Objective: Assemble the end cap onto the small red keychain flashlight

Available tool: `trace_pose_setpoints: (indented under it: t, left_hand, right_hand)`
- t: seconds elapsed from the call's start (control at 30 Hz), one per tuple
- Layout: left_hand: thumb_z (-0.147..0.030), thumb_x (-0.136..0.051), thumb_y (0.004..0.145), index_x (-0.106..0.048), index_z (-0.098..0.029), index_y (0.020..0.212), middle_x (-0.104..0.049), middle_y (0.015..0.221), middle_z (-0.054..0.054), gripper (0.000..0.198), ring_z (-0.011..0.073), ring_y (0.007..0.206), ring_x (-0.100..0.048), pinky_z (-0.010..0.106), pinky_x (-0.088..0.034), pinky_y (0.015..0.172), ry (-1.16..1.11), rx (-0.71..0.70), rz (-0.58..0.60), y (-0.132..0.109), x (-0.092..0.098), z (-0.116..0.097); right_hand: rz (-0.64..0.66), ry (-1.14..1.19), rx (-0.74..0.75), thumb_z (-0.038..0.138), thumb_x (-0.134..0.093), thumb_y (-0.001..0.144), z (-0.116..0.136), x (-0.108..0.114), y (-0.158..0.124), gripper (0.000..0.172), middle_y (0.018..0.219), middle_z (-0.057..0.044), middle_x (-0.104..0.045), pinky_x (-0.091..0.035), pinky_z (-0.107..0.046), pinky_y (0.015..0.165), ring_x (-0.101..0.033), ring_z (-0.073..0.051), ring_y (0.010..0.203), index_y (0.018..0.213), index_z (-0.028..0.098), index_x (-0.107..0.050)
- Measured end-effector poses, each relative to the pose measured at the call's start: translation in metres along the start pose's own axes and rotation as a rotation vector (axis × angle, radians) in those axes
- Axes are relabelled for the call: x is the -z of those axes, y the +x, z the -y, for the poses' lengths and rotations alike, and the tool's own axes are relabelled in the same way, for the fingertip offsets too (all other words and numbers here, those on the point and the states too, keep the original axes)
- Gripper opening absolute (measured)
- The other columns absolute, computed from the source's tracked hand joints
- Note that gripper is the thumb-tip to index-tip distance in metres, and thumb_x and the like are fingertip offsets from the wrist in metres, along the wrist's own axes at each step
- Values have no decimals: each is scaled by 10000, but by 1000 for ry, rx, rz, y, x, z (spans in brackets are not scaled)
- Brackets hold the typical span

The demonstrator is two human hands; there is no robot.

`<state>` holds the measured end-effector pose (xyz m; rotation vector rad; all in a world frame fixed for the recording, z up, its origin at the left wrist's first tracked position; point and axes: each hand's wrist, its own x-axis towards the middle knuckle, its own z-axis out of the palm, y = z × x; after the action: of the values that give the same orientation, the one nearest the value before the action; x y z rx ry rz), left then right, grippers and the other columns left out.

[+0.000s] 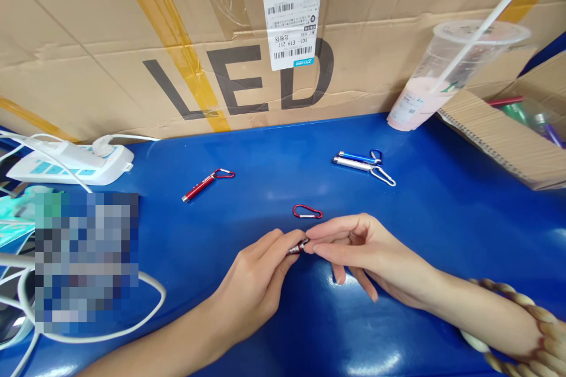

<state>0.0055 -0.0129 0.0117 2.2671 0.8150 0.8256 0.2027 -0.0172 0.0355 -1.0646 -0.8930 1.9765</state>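
My left hand is closed around a small dark-red and silver penlight, most of it hidden by the fingers. At the penlight's right end, the thumb and forefinger of my right hand are pinched together; what lies between those fingertips is too small to make out. The other fingers of that hand hang loosely below. Just beyond both hands lies a loose red carabiner. Farther left is a red penlight with its own red carabiner attached.
A silver penlight and a blue penlight lie together at back right. Behind stands a large cardboard box. A plastic cup with a straw stands right, by an open carton. Left are a power strip and white cables.
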Motion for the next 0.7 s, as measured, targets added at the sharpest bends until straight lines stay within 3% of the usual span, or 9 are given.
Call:
trace_pose_setpoints:
  t: [0.2, 0.4, 0.7]
  left_hand:
    - [-65, -371, 942, -464, -159, 1197, -524, 786, 27, 287, 135, 645, -469, 237, -419, 581, 17, -21, -11, 0, 0, 0]
    - [-57, -379, 937, -484, -137, 1184, -521, 777, 28, 279, 129, 637, -463, 233, -419, 577, 16, -28, -22, 2, 0, 0]
    - [-55, -382, 934, -471, -146, 1202, -520, 776, 24, 297, 128, 629, -461, 229, -417, 569, 16, -29, -26, 0, 0, -1]
  right_hand:
    - [-2, 1, -13, 238, -761, 709, -1, 0, 2, 152, 552, 34, -660, -393, -43, 254, -575, -51, 430, 856, 202, -752]
    - [12, -13, 0, 216, -728, 740, 2, 0, 0, 142, 888, -26, -736, -416, -52, 268, -613, -50, 480, 881, 211, -748]
    - [28, -7, 16, 191, -705, 752, 2, 0, -1, 132, 878, -29, -732, -421, -57, 270, -618, -57, 487, 878, 202, -743]
